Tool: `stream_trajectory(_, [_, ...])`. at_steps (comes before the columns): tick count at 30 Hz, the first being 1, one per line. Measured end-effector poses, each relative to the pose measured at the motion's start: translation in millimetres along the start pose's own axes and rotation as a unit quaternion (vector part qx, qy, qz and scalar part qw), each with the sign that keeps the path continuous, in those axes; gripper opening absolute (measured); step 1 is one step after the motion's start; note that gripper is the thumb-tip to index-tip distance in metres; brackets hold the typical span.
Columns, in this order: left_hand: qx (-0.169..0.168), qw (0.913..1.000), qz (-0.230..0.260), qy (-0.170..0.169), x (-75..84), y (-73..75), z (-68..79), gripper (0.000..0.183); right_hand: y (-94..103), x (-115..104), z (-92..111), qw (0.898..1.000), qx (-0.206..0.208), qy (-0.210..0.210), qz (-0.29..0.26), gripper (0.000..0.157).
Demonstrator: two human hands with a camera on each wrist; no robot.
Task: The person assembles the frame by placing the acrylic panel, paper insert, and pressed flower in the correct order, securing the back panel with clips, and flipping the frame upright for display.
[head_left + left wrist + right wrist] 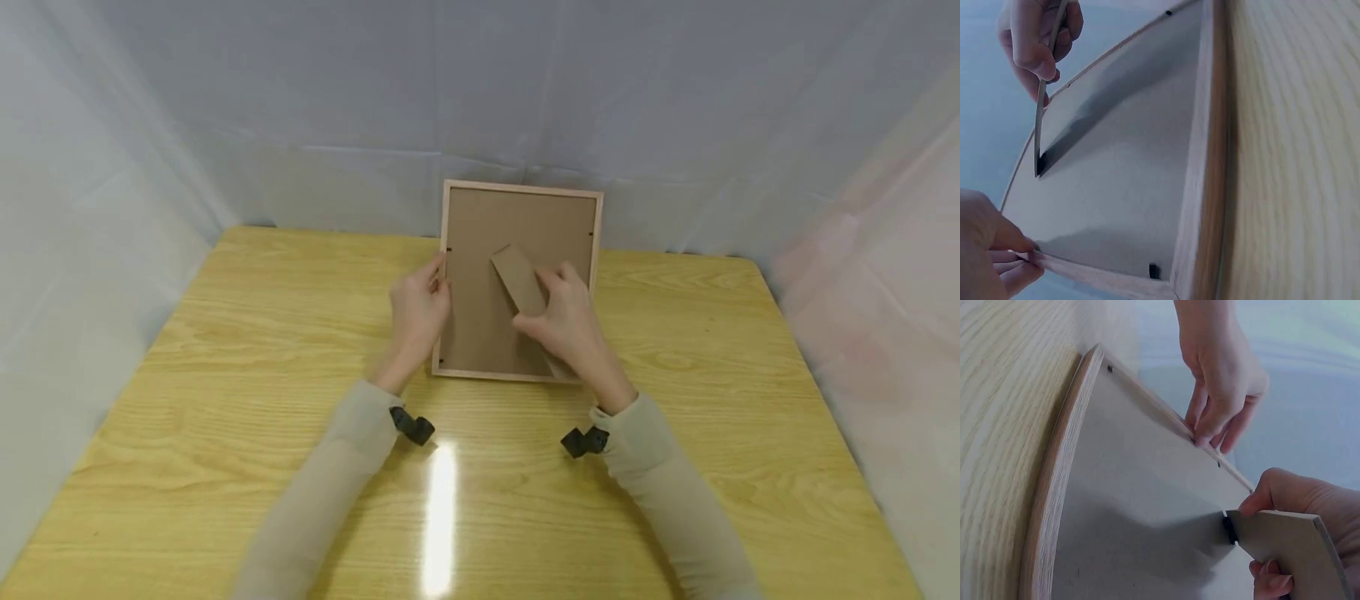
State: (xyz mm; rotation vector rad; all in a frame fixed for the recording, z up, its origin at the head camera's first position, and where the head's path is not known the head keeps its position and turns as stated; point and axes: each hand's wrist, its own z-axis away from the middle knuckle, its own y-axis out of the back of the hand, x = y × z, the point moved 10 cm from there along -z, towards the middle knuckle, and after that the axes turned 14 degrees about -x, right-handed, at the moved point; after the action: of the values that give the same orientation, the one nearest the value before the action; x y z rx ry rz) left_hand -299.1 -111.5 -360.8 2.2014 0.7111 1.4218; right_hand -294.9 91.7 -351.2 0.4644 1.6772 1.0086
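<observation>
A picture frame (468, 333) with a light wooden rim stands on its lower edge near the back of the table, its brown backboard facing me. My left hand (422, 308) pinches the left side rim between thumb and fingers, as the left wrist view also shows. With my right hand (562, 317) I grip the easel leg (513, 271) by its two long edges. This leg (1291, 544) is swung out from the backboard at a dark hinge (1230, 528). Small dark tabs (1154, 271) sit along the inside of the rim.
The frame stands on a wood-grain table (300, 333), close to its far edge. Behind it hangs a pale sheet (360, 100), with more sheeting at both sides. Each sleeve cuff carries a small black camera (412, 427). A bright light reflection lies on the tabletop in front.
</observation>
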Motion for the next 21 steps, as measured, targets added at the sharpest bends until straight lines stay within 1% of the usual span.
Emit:
stream_trajectory(3, [0.024,0.9974,0.065,0.021,-1.9,3.5,-3.8,0.040,8.4,-9,6,0.999,0.033,0.023,0.003,0.074])
stream_trajectory(6, [0.042,0.9898,0.132,0.036,-4.4,5.1,-6.5,0.042,15.4,-16,10,0.997,0.066,0.048,0.010,0.073])
stream_trajectory(10, [0.085,0.9808,0.171,0.039,-3.5,10.4,-8.7,0.041,20.6,-23,14,0.992,0.101,0.077,0.018,0.073])
stream_trajectory(12, [0.114,0.9757,0.185,0.028,-1.0,13.8,-9.4,0.039,22.7,-26,17,0.988,0.123,0.096,0.022,0.071])
stream_trajectory(14, [0.144,0.9671,0.210,0.009,1.2,16.1,-10.2,0.038,25.2,-29,19,0.982,0.147,0.118,0.026,0.069])
stream_trajectory(16, [0.170,0.9568,0.235,-0.019,3.5,17.8,-11.1,0.037,27.2,-31,21,0.975,0.171,0.136,0.031,0.068])
stream_trajectory(19, [0.196,0.9408,0.271,-0.054,3.4,18.2,-14.2,0.035,28.9,-30,21,0.967,0.201,0.155,0.031,0.068])
stream_trajectory(21, [0.207,0.9325,0.288,-0.068,1.6,17.5,-17.0,0.034,28.9,-28,20,0.962,0.216,0.164,0.028,0.067])
